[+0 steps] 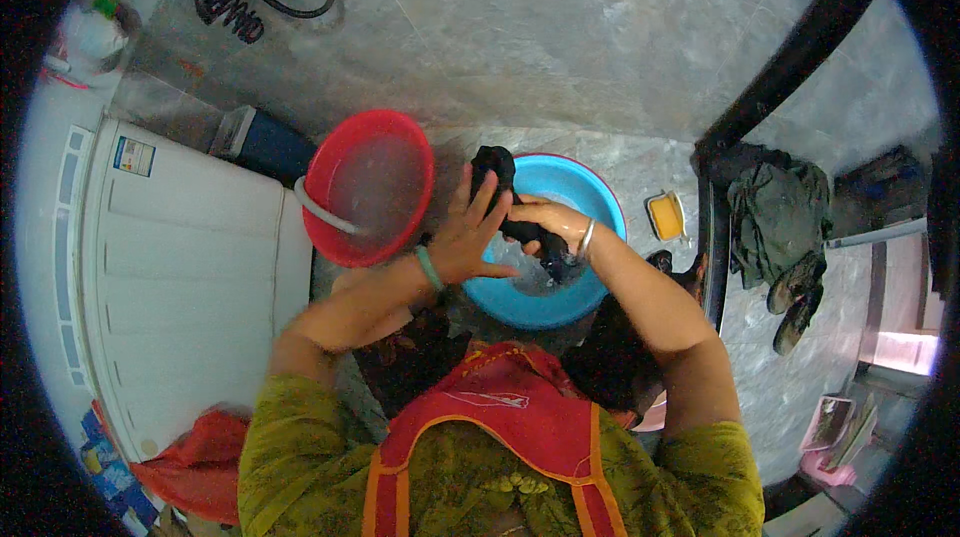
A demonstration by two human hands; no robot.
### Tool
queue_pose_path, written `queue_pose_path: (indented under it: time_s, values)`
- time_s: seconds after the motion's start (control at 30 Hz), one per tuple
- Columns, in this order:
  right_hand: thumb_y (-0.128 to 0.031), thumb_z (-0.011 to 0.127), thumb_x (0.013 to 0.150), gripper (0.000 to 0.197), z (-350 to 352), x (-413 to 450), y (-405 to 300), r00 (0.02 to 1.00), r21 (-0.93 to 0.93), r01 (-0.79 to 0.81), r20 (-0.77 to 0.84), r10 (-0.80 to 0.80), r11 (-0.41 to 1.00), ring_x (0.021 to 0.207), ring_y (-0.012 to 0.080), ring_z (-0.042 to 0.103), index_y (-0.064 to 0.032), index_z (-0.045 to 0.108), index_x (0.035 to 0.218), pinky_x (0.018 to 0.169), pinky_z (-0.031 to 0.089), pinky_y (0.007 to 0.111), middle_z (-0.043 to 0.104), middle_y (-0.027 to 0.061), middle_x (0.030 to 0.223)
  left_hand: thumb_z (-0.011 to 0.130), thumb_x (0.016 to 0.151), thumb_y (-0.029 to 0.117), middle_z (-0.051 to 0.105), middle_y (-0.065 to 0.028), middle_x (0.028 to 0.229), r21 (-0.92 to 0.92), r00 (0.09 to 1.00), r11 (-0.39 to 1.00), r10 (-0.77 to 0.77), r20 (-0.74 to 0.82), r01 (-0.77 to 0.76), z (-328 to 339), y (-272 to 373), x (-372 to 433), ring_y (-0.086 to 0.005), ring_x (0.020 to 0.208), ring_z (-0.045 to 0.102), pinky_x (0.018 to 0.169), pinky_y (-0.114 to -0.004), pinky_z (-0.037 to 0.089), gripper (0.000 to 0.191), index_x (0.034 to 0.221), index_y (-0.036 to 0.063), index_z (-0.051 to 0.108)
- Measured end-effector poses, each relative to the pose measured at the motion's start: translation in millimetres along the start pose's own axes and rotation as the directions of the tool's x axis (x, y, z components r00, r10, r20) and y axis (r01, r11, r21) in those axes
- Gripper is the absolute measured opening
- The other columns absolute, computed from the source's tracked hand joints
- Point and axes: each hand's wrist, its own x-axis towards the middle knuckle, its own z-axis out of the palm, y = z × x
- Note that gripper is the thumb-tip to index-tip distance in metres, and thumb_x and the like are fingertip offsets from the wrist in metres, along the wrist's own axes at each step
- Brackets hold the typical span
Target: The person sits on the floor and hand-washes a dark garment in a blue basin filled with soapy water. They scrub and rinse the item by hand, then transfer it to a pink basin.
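A twisted black wet cloth (pixel 493 164) spans the near-left side of a blue basin (pixel 517 312), its lower end hanging above cloudy, foamy water. My right hand (pixel 551 222), wearing a silver bangle, grips the cloth around its middle. Beside it, my left hand (pixel 476 229) is spread with fingers apart over the upper part of the cloth; a green bangle circles that wrist. Whether the left palm touches the fabric cannot be made out. To the left stands a red bucket (pixel 319 248) with a white handle, holding greyish water.
A white appliance (pixel 195 282) borders the left side, with a dark blue bin (pixel 274 143) behind it. On the right lie a yellow bar of soap (pixel 666 216) in a dish, a black frame post (pixel 709 237), dark clothing (pixel 780 207) and shoes (pixel 796 304).
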Motion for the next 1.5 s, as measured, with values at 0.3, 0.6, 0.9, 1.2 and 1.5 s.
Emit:
queue_pose_path:
  time_s: [0.3,0.6,0.9,1.2,1.5]
  values:
    - [-0.018,0.058,0.075,0.022,23.5,-0.4,20.7,0.95,-0.427,-0.21,0.125,0.288,0.88,0.05,0.0097,0.045,-0.0051,0.049,0.09,0.048,0.041,0.021,0.051,0.0045,0.071,0.046,0.071,0.015,0.048,-0.0061,0.087,0.022,0.589,0.637,0.698,0.406,-0.77,-46.7,-30.8,39.2,-0.025,0.088,0.048,0.082,-0.045,0.039,0.039,0.11,0.0172,0.047]
    - [-0.023,0.055,0.066,0.034,17.9,5.1,32.8,0.961,-0.996,-0.015,0.01,-0.277,-0.088,0.069,0.0309,0.058,-0.0085,0.049,0.096,0.06,0.046,0.043,0.059,0.0141,0.075,0.06,0.059,0.015,0.054,-0.0168,0.075,-0.083,0.756,0.878,-0.353,0.552,0.471,10.8,-18.4,-24.5,-0.0312,0.072,0.054,0.062,-0.037,0.043,0.027,0.08,0.0029,0.05]
    - [-0.023,0.06,0.064,0.035,9.2,8.2,31.8,0.791,-0.991,0.126,0.127,-0.598,-0.043,0.064,0.0313,0.057,-0.0096,0.046,0.094,0.055,0.045,0.042,0.058,0.0133,0.074,0.06,0.058,0.006,0.055,-0.0067,0.071,-0.727,0.412,-0.318,-0.656,0.632,0.609,24.9,12.5,-43.2,-0.0187,0.066,0.054,0.06,-0.028,0.044,0.026,0.082,0.0034,0.054]
    - [-0.029,0.059,0.07,0.066,21.8,-7.4,10.0,0.854,-0.987,0.139,0.16,-0.496,-0.081,0.065,0.0322,0.056,-0.0137,0.028,0.126,0.055,0.044,0.042,0.057,0.0192,0.078,0.055,0.066,0.013,0.055,-0.0069,0.078,-0.659,0.423,-0.584,-0.505,0.752,0.475,4.0,-6.4,-26.7,-0.0179,0.067,0.053,0.06,-0.027,0.045,0.029,0.094,0.0057,0.051]
    - [-0.038,0.052,0.078,0.038,18.4,-3.5,2.1,0.938,-0.258,0.238,-0.19,-0.291,0.937,0.04,0.0097,0.044,-0.0091,0.048,0.103,0.033,0.032,0.019,0.047,0.0032,0.059,0.051,0.077,0.024,0.035,-0.0176,0.117,-0.85,0.701,0.404,-0.711,-0.059,0.338,11.4,25.4,25.7,-0.0245,0.108,0.035,0.092,-0.035,0.027,0.054,0.119,-0.0007,0.028]
